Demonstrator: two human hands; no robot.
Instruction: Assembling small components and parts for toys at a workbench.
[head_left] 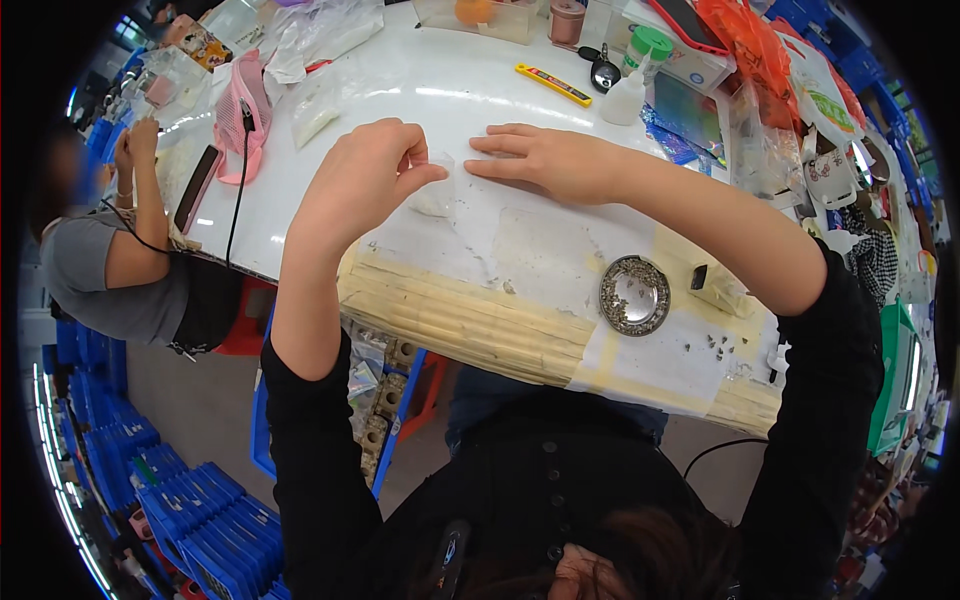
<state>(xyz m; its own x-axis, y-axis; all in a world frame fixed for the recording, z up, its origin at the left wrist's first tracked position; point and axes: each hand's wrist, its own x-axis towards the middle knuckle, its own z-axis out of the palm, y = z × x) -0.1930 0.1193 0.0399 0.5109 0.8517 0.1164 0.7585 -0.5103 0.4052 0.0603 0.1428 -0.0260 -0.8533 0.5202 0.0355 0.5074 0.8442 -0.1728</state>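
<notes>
My left hand (362,180) is at the middle left of the white table, its fingers curled in and its thumb against a small clear plastic bag (434,203). Something whitish shows inside that bag; the fingertips are partly hidden. To the right of the bag, my right hand (550,163) rests palm down with fingers stretched out, holding nothing. Closer to me on the right, a round metal dish (636,296) contains many tiny pieces. A few dark little pieces (718,345) lie loose on the paper beside it.
Beige tape (470,318) covers the table's near edge. Beyond my hands lie a yellow cutter knife (553,85), a white squeeze bottle (625,98) and keys (604,72). A pink mesh bag (243,110) sits at left, near another person (125,260). Bags crowd the right side.
</notes>
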